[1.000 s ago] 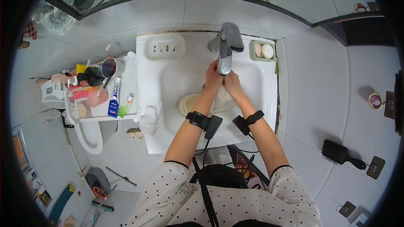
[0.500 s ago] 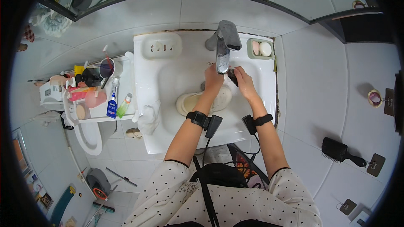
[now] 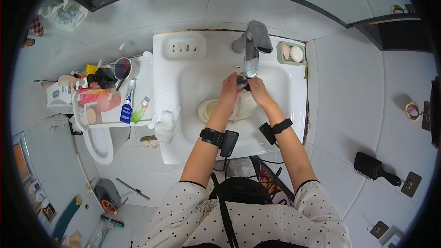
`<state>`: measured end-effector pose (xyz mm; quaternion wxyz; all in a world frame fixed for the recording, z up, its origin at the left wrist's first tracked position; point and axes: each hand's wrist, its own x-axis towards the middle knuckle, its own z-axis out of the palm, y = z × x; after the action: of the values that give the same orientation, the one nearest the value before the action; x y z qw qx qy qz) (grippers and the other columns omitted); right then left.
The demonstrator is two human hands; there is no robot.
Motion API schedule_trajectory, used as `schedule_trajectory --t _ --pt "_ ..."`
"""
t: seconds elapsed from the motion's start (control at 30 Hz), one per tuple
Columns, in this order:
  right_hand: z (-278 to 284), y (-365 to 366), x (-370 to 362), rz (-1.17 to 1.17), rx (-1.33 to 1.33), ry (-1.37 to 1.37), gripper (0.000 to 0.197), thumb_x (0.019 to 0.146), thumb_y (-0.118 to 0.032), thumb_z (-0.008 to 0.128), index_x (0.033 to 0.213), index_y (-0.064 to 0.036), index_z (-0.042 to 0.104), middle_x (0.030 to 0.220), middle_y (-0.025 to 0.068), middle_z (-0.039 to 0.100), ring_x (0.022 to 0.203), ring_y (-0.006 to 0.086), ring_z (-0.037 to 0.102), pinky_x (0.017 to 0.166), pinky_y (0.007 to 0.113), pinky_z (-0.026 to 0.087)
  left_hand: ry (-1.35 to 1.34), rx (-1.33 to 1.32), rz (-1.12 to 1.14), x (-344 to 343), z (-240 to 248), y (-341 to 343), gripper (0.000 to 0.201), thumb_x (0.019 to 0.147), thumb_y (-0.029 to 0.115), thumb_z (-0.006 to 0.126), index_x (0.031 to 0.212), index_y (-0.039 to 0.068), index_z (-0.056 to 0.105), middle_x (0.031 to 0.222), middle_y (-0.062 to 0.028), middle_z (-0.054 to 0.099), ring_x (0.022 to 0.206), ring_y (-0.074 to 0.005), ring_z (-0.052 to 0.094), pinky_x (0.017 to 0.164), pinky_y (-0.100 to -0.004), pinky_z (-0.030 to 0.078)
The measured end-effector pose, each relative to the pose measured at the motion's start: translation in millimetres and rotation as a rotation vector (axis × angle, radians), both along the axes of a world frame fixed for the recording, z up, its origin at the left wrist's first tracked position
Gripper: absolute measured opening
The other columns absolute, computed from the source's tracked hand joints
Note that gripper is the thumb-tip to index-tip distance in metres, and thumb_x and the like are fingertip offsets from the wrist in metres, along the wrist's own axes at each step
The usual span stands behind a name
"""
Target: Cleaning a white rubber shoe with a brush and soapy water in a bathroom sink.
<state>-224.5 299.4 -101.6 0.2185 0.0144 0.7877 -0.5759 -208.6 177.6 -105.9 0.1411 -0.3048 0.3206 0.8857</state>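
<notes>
Both hands meet just under the spout of the chrome tap (image 3: 251,59), above the white sink (image 3: 183,87). My left hand (image 3: 229,90) is closed on a small grey-and-black thing (image 3: 242,81), whose kind I cannot make out. The fingers of my right hand (image 3: 260,91) are closed against the same thing's dark right end. Below my hands, a cream-white shoe (image 3: 246,106) lies in the basin, its opening toward the left. My left hand and wrist hide part of the shoe.
A soap dish (image 3: 291,54) with two bars sits at the sink's back right corner. A crumpled white cloth (image 3: 168,126) hangs over the left rim. Further left, a white shelf (image 3: 110,120) holds bottles, tubes and a cup. A black hairbrush (image 3: 370,165) hangs on the right wall.
My hands have come together under the spout. The dark thing, earlier in my right hand, is now between both hands. The whole view has shifted slightly.
</notes>
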Motion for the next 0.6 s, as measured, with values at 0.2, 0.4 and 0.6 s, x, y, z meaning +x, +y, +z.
schedule_trajectory --t 0.2,0.4,0.6 --pt "-13 -9 -1 0.117 0.06 0.027 0.03 0.09 -0.018 0.038 0.098 0.0054 0.056 0.079 0.0098 0.059 0.073 0.0153 0.054 0.068 0.028 0.044 0.046 -0.077 -0.083 5 -1 -15 0.024 0.094 0.026 0.041 0.09 0.004 0.052 0.073 -0.0014 0.052 0.06 -0.0087 0.046 0.057 -0.023 0.042" --pt "-10 6 -7 0.074 0.208 0.193 0.036 0.09 -0.027 0.039 0.088 0.005 0.056 0.075 0.0163 0.061 0.066 0.0248 0.056 0.063 0.036 0.043 0.108 -0.034 -0.088 4 7 -2 0.029 0.094 0.026 0.039 0.093 0.003 0.057 0.073 0.0008 0.052 0.063 -0.0068 0.046 0.058 -0.0214 0.039" --pt "16 6 -5 -0.065 0.088 0.185 0.034 0.089 -0.03 0.046 0.09 0.0026 0.055 0.074 0.0167 0.061 0.068 0.0259 0.058 0.065 0.033 0.045 0.34 -0.391 -0.202 12 -24 0 0.02 0.091 0.022 0.045 0.092 0.003 0.052 0.07 -0.0006 0.05 0.061 -0.009 0.045 0.06 -0.0256 0.042"
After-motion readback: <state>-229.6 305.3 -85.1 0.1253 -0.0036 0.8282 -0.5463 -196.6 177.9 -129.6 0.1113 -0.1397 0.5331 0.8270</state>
